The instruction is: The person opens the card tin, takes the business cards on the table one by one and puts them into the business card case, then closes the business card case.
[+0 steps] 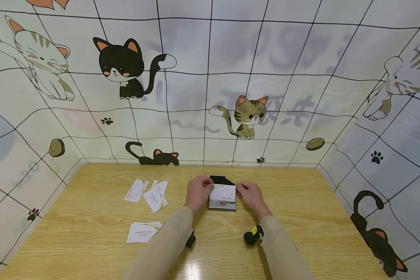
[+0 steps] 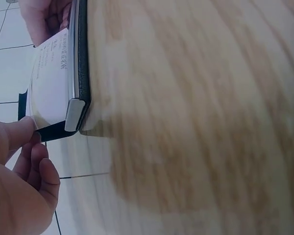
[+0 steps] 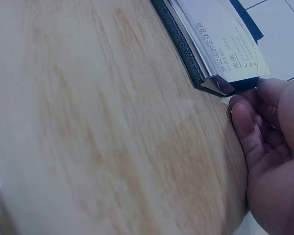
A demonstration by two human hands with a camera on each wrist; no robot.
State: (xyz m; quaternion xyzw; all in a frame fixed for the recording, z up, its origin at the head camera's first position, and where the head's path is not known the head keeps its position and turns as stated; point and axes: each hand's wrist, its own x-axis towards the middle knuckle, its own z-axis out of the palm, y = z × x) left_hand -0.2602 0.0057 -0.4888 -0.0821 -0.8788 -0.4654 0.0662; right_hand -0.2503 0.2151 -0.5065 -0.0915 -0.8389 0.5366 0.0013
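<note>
A business card holder [image 1: 222,207], with a shiny metal inside and a black cover [image 1: 221,179], lies unfolded on the table. White printed business cards [image 1: 224,193] lie tilted over its metal part; how many is unclear. My left hand [image 1: 197,191] pinches the cards' upper left corner between thumb and finger, and the left wrist view shows this thumb [image 2: 20,131] on the card. On the other side, my right hand [image 1: 251,195] holds the upper right corner, close against the black cover. In the right wrist view its fingertips [image 3: 242,117] are below the corner.
Left of the holder, several loose business cards [image 1: 154,199] lie fanned on the wooden table [image 1: 301,225]. A small stack of cards [image 1: 141,233] sits nearer, partly behind the left sleeve. A cat-printed cloth [image 1: 189,85] closes off the back and sides.
</note>
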